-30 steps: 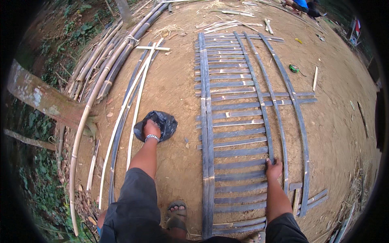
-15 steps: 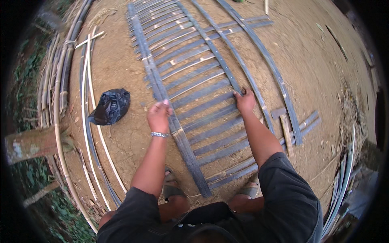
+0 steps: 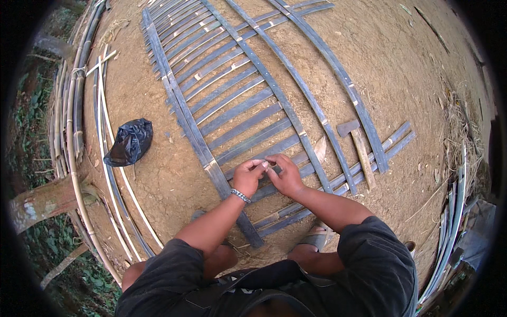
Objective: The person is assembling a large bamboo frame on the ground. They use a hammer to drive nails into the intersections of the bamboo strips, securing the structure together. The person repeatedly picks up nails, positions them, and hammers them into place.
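A long panel of grey bamboo slats (image 3: 232, 100) lies flat on the bare earth, its cross slats tied to three long rails. My left hand (image 3: 247, 177) and my right hand (image 3: 285, 174) meet over a lower cross slat, between the left rail and the middle rail. The fingertips of both hands pinch something small between them; it is too small to make out. A metal bracelet circles my left wrist. I crouch at the panel's near end, a sandalled foot (image 3: 317, 238) below my right arm.
A hammer with a wooden handle (image 3: 360, 150) lies on the slats to the right of my hands. A crumpled black plastic bag (image 3: 129, 142) sits on the ground at left. Long bamboo poles and strips (image 3: 79, 121) run along the left edge, more strips (image 3: 449, 232) at right.
My hands have come off the two rails and drawn together over one slat. The view has dropped closer to the panel, and the hammer has come into sight.
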The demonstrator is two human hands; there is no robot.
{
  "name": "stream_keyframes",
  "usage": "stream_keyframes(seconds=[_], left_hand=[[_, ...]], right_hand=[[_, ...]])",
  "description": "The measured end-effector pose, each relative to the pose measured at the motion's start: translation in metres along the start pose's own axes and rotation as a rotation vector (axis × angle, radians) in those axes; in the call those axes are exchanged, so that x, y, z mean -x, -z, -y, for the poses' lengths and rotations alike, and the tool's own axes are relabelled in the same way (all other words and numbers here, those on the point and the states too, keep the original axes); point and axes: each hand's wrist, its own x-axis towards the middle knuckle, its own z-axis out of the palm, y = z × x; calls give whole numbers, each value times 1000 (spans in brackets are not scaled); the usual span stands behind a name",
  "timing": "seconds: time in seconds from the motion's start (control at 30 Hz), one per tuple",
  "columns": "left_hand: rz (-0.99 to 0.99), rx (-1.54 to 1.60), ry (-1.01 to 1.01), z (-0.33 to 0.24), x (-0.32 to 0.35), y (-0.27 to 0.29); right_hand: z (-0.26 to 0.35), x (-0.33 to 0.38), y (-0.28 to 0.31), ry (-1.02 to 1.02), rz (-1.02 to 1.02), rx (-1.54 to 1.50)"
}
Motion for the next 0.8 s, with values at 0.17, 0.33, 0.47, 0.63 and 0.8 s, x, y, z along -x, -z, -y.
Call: stream_keyframes(seconds=[0.17, 0.33, 0.47, 0.63, 0.8], left_hand=[[-32, 79, 95, -12, -11, -30], [-51, -92, -24, -23, -28, -57], [-351, -773, -527, -27, -62, -25], [-458, -1137, -564, -35, -98, 42], [-412, -1148, -546, -31, -103, 57]], right_hand=[[-8, -11, 20, -182, 12, 2], [-30, -29, 32, -229, -75, 36], [-54, -72, 50, -219, -178, 164], [-71, -145, 49, -186, -288, 299], [-72, -162, 34, -416, -318, 229]])
